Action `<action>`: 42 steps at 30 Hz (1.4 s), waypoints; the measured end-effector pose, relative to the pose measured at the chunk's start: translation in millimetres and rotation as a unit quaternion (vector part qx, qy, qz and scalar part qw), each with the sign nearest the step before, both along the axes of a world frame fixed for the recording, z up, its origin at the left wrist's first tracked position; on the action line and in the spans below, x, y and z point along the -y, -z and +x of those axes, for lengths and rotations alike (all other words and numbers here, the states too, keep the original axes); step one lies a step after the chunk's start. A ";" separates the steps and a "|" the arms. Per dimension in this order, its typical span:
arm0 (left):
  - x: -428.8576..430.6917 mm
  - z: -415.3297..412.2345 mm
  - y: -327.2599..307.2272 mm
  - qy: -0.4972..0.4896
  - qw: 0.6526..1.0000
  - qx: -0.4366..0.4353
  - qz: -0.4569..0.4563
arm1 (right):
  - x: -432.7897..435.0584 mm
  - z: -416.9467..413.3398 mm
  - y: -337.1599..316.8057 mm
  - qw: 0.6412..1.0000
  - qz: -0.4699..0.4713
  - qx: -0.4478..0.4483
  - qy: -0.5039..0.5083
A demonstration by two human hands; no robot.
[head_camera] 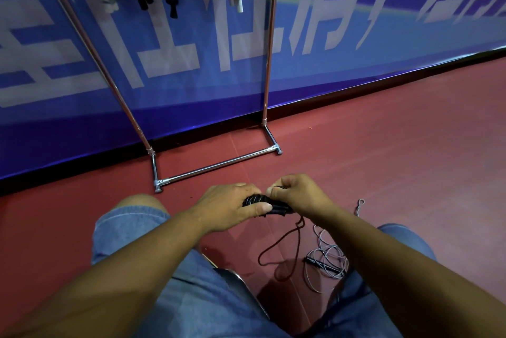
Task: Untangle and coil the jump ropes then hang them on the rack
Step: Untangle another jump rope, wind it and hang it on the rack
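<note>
The left hand (230, 207) grips the coiled black jump rope (257, 200) while the right hand (297, 194) pinches its wraps at the other end; its loose tail trails to the red floor (397, 159), near a tangled grey rope (327, 254), before the rack (216, 164)

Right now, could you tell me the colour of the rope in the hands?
Black; the coiled jump rope shows best in head view.

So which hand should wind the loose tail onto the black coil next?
Right, probably. The left hand grips the coil, steadying it; the right hand pinches the tail where it leaves the coil, the rest hanging below it.
</note>
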State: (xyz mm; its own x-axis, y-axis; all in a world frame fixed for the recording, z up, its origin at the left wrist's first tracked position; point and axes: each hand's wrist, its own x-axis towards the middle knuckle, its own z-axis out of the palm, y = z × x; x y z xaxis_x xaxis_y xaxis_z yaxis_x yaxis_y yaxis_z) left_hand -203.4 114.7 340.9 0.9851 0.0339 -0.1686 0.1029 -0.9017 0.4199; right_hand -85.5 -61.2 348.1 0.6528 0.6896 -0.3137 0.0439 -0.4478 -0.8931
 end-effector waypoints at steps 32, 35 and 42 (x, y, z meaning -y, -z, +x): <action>13.4 4.8 -3.1 -0.156 0.899 0.108 -0.396 | 16.6 -19.4 19.3 0.960 0.040 -0.273 0.040; 4.9 8.4 4.6 -0.179 0.917 0.122 -0.336 | 9.9 -29.2 17.3 0.986 0.004 -0.166 0.011; -7.3 11.7 9.4 -0.151 0.968 0.088 -0.177 | 6.5 -25.1 -2.6 0.948 -0.146 0.234 -0.157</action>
State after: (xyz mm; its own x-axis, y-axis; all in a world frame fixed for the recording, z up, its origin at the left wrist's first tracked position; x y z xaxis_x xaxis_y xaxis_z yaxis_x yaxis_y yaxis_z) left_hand -191.7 122.0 331.4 0.9536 0.2965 -0.0521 0.2383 -0.6376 0.7326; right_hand -110.6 -67.8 350.7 0.5446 0.8011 -0.2483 0.5771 -0.5727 -0.5822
